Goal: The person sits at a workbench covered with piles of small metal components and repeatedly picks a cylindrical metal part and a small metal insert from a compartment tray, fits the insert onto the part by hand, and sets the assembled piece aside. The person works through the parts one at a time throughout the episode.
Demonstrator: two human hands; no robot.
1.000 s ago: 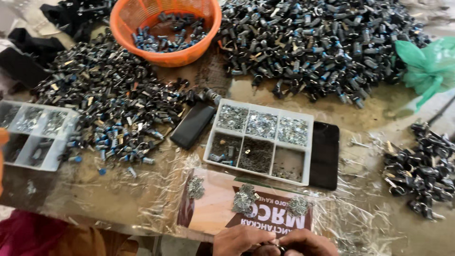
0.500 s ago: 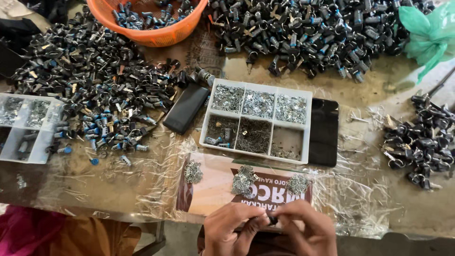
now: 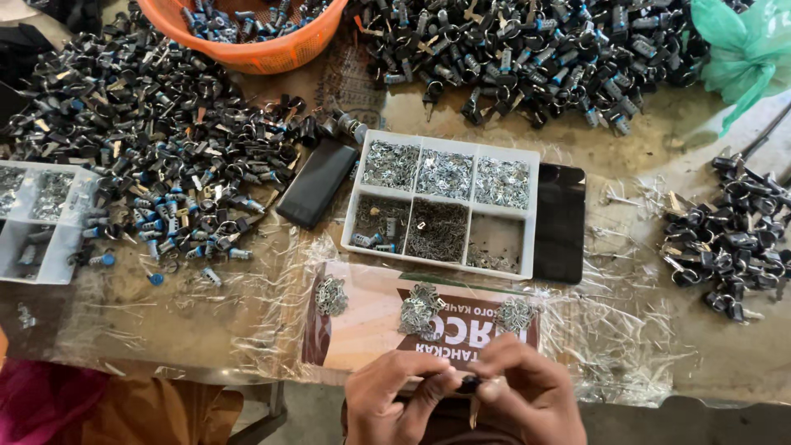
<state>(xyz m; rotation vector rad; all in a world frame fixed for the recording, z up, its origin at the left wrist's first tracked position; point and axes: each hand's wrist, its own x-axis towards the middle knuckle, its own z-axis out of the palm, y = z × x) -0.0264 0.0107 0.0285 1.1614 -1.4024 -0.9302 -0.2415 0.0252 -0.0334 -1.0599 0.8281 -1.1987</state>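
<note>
A flat rectangular printed card [image 3: 371,317], cream with a dark brown band and white lettering, is laid at the near edge of the table [image 3: 725,363], under crumpled clear plastic film [image 3: 626,338]. A dark-screened rectangular phone [image 3: 559,222] is set just beyond it, touching the right side of a white compartment tray [image 3: 531,216]. A second black rectangular device [image 3: 317,182] is placed at an angle just beside the tray's left side; whether its screen faces up cannot be told. A green plastic bag [image 3: 741,49] is seen at the far right corner.
</note>
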